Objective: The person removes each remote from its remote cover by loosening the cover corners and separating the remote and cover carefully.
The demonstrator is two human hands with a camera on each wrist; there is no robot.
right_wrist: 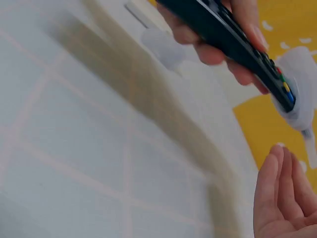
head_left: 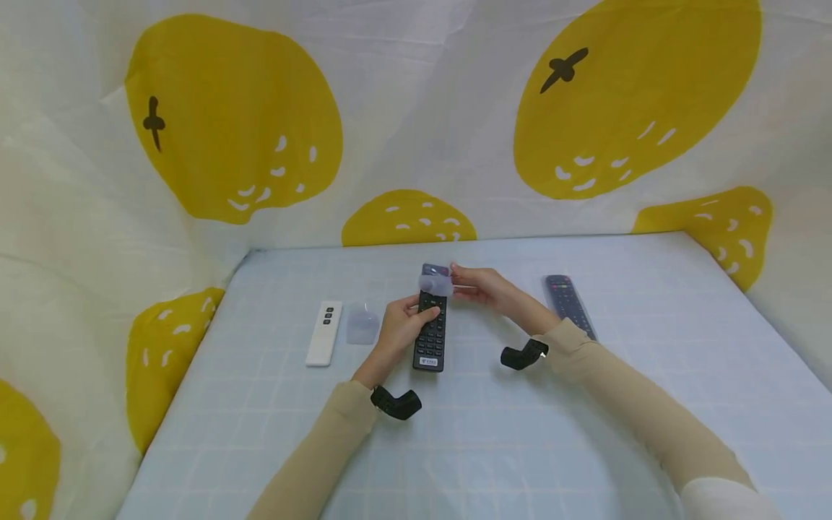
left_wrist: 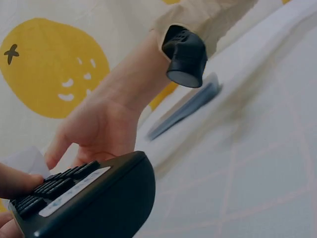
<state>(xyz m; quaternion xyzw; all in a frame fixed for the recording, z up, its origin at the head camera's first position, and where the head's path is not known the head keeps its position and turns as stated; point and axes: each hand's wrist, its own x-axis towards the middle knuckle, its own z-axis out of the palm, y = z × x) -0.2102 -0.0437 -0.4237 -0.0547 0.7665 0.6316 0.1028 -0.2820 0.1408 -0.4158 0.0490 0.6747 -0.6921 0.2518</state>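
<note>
My left hand (head_left: 401, 326) grips a black remote control (head_left: 430, 347), its thumb lying across the buttons. A pale label is on the remote's near end. Bunched around the far part of the remote is a translucent plastic sleeve (head_left: 436, 284), and the remote's far tip shows beyond it. My right hand (head_left: 489, 286) is beside the sleeve, fingertips right at its edge. From the right wrist, the right hand's fingers (right_wrist: 278, 184) look fairly straight and close together, just below the sleeve's loose tail (right_wrist: 309, 148). The left wrist view shows the remote's thick end (left_wrist: 119, 198) up close.
On the light checked tablecloth (head_left: 494, 433), a white remote (head_left: 323, 334) lies to the left. Beside it is a translucent plastic piece (head_left: 362, 325). A dark remote (head_left: 567, 303) lies at the right, partly behind the right forearm. A fruit-patterned cloth (head_left: 422, 108) hangs behind the table.
</note>
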